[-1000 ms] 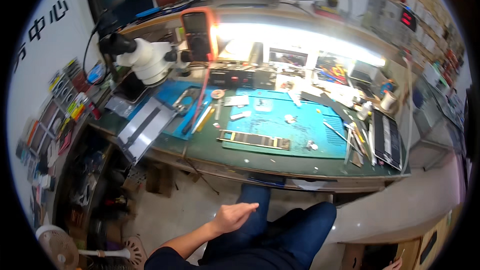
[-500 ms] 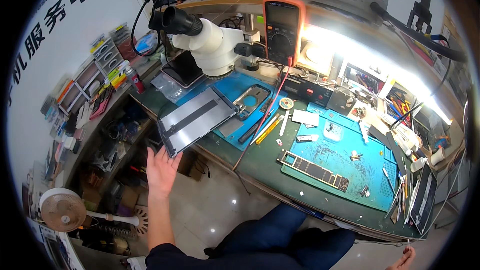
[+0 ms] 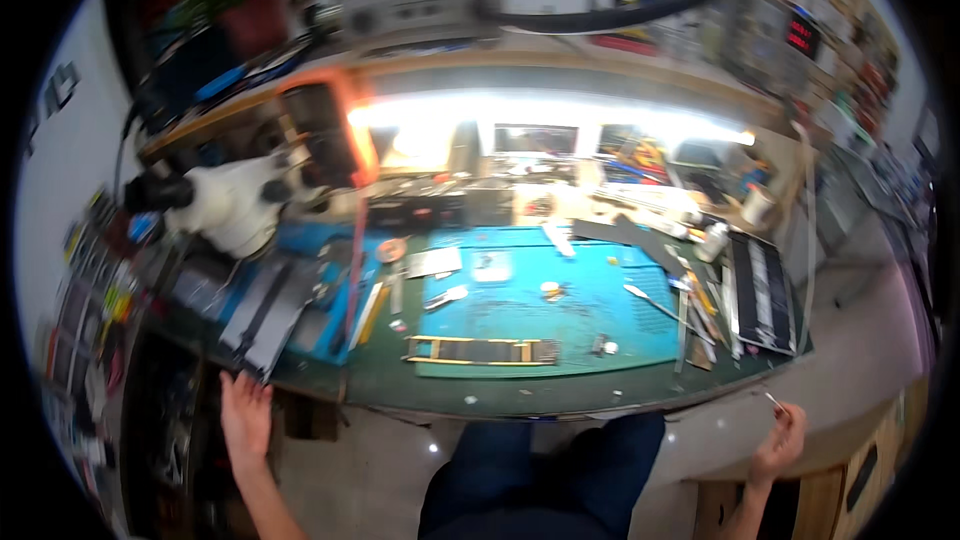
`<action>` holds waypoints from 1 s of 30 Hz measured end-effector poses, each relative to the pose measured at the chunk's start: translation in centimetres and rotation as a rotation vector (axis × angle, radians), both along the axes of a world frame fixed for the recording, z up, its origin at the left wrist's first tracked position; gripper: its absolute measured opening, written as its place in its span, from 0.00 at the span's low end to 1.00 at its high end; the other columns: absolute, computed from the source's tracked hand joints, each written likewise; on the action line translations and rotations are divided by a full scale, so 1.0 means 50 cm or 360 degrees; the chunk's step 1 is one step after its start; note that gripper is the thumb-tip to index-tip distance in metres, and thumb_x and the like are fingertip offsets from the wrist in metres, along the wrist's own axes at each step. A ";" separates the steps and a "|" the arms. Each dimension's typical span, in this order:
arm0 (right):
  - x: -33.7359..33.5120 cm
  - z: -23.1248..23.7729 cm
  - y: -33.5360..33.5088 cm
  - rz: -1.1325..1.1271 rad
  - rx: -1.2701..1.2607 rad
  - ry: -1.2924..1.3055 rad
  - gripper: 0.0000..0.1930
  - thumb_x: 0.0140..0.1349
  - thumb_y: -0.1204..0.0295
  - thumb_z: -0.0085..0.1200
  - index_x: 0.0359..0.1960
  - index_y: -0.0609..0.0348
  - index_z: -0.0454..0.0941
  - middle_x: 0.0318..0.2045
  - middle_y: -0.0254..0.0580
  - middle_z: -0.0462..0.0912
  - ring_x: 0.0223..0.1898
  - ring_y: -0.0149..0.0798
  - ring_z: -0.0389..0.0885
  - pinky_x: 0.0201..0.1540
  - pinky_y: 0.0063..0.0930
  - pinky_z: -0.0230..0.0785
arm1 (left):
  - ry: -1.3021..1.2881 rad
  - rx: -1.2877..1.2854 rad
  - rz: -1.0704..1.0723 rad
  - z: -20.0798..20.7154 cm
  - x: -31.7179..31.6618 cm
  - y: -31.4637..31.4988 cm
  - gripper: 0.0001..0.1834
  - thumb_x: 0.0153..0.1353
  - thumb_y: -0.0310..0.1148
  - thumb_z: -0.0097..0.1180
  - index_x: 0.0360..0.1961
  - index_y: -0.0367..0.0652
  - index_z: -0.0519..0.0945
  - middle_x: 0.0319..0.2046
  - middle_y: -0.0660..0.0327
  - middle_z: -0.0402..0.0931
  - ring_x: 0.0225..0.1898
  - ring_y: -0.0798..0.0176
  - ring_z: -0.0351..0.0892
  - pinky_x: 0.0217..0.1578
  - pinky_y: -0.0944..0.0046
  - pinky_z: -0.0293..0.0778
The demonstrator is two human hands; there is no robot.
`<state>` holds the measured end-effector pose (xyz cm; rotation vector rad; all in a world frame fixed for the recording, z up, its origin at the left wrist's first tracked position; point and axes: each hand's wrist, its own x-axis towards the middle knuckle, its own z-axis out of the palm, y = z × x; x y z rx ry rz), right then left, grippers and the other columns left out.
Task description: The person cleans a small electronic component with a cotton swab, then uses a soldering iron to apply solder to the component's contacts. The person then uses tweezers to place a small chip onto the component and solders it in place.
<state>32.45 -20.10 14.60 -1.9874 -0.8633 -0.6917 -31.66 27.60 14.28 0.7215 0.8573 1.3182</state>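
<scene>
1 flat silver panel w/ dark stripe lies toward L end of the dark-green bench, near corner at the front edge. L hand is right by that corner, fingers loose, extended — can't tell if touching. R hand, well apart, off the bench's front edge, pinches 1 thin pale stick. Wide gap btwn hands, 2 dark-blue trouser legs there. Behind: 2 blue mats, 1 white microscope — blurred.

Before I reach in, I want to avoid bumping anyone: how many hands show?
2: left hand at lower left by the silver panel, right hand at lower right, holding a thin stick.
</scene>
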 end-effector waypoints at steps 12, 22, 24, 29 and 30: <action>0.015 -0.014 -0.017 -0.0033 0.0095 -0.0003 0.06 0.78 0.81 0.51 0.48 0.66 0.82 0.39 0.47 0.86 0.38 0.44 0.86 0.45 0.34 0.79 | 0.1093 -0.0168 0.0053 0.032 0.008 0.032 0.44 0.81 0.65 0.49 0.71 0.29 0.74 0.40 0.61 0.77 0.38 0.67 0.77 0.40 0.64 0.78; 0.033 0.000 0.025 0.0095 0.0440 0.0358 0.05 0.76 0.80 0.54 0.47 0.66 0.82 0.41 0.43 0.88 0.39 0.34 0.87 0.43 0.27 0.80 | 0.1934 0.1419 -0.0729 0.243 0.541 -0.164 0.18 0.74 0.25 0.60 0.62 0.34 0.82 0.43 0.55 0.84 0.42 0.63 0.85 0.46 0.60 0.83; 0.036 0.024 0.052 0.0172 0.0409 0.0316 0.04 0.77 0.79 0.55 0.47 0.65 0.82 0.40 0.40 0.86 0.37 0.31 0.84 0.43 0.25 0.78 | 0.1689 0.1717 -0.1291 0.223 0.747 -0.174 0.20 0.70 0.29 0.67 0.61 0.37 0.83 0.44 0.51 0.85 0.46 0.52 0.88 0.50 0.56 0.83; -0.004 0.079 0.118 0.0230 0.0339 0.0312 0.02 0.72 0.81 0.61 0.43 0.63 0.84 0.39 0.38 0.82 0.35 0.30 0.80 0.40 0.23 0.76 | 0.1312 0.2480 -0.1105 0.078 1.254 -0.113 0.39 0.67 0.42 0.72 0.72 0.33 0.70 0.62 0.38 0.79 0.65 0.35 0.77 0.65 0.46 0.74; -0.016 0.086 0.116 0.0227 0.0351 0.0384 0.02 0.71 0.81 0.61 0.42 0.63 0.85 0.38 0.38 0.82 0.34 0.30 0.80 0.40 0.23 0.76 | 0.1384 0.2407 -0.1135 0.077 1.319 -0.129 0.41 0.66 0.42 0.73 0.73 0.33 0.70 0.61 0.38 0.80 0.64 0.35 0.77 0.67 0.44 0.72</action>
